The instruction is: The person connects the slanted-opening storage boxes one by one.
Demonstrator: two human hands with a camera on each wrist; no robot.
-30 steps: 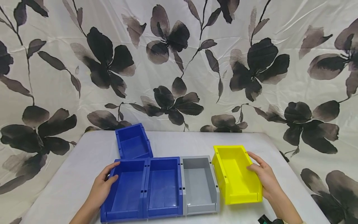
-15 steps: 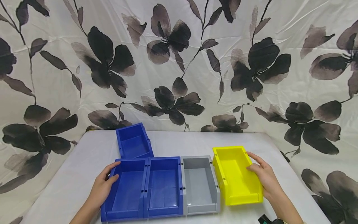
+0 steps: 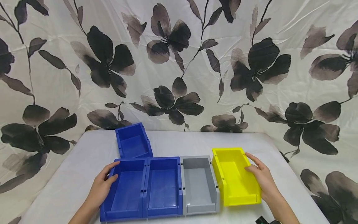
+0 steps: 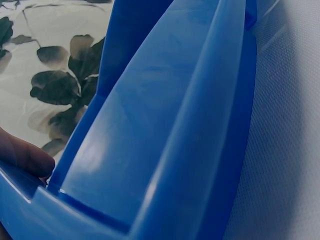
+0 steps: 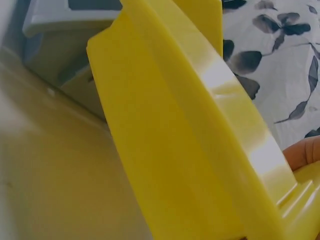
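Three open-front storage bins stand side by side in the head view: a left blue bin, a second blue bin and a grey bin. My left hand grips the outer wall of the left blue bin, thumb over its rim. Just right of the grey bin is a yellow bin, its right wall pinched by my right hand. In the right wrist view the yellow bin looks raised and tilted beside the grey bin. Most fingers are hidden behind the walls.
A smaller-looking blue bin sits askew behind the row, touching or nearly touching the left blue bin. All stand on a white-covered table. Behind it hangs a floral curtain. A small black object shows by the right wrist.
The yellow bin has shifted slightly downward and left in the head view, along with my right hand. My left hand and the row of bins stay where they were.
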